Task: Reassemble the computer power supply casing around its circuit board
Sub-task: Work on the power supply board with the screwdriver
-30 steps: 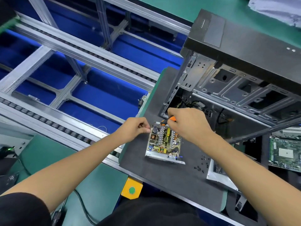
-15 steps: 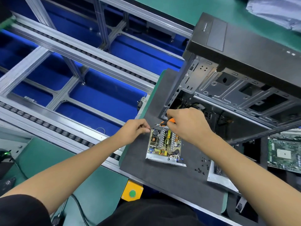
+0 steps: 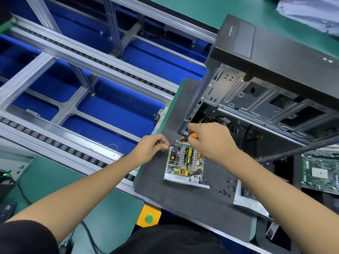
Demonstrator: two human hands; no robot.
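The power supply's circuit board (image 3: pixel 185 161) lies component side up in its silver metal base (image 3: pixel 180 178) on the dark grey mat (image 3: pixel 183 198). My right hand (image 3: pixel 211 142) grips an orange-and-black screwdriver (image 3: pixel 188 137) over the board's far edge, its thin tip pointing left. My left hand (image 3: pixel 153 147) pinches at that tip beside the board's far left corner; what it pinches is too small to make out. A second silver casing piece (image 3: pixel 247 200) lies on the mat to the right, partly under my right forearm.
Several small black screws (image 3: pixel 228 188) are scattered on the mat right of the board. An open black computer tower (image 3: pixel 271 92) stands behind. A green motherboard (image 3: pixel 320 171) lies at the right. A roller conveyor frame (image 3: pixel 73 99) runs on the left; a yellow button box (image 3: pixel 149 218) sits at the near edge.
Both hands stay at the board's far edge. My left hand's fingertips have come up to the screwdriver tip; the view has shifted slightly.
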